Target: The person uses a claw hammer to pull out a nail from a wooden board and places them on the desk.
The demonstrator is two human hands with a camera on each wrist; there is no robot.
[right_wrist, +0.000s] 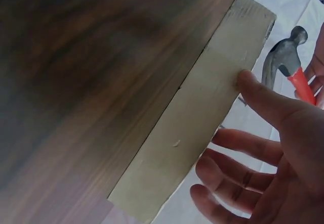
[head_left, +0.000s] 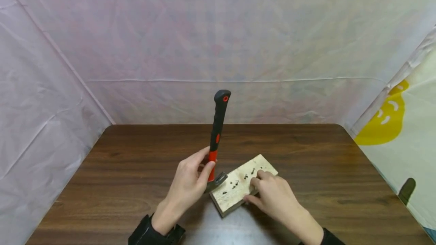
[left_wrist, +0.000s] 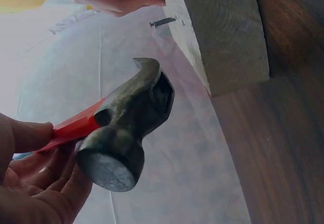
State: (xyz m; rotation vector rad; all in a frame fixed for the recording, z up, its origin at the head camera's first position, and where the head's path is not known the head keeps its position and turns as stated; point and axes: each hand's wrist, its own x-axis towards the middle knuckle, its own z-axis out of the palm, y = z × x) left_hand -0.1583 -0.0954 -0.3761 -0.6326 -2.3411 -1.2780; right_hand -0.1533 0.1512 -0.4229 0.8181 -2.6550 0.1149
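My left hand grips a claw hammer by the red lower part of its handle. The black grip points up and the metal head hangs low beside a pale wooden block. In the left wrist view the round striking face of the hammer is turned towards the camera. Dark nails and small holes dot the top of the block; one nail sticks out at a slant. My right hand rests at the near right edge of the block, fingers loosely bent over its top, thumb at its edge.
The block lies slantwise on a brown wooden table. Pale cloth hangs behind the table and along its left side. To the right, the cloth carries a yellow printed shape.
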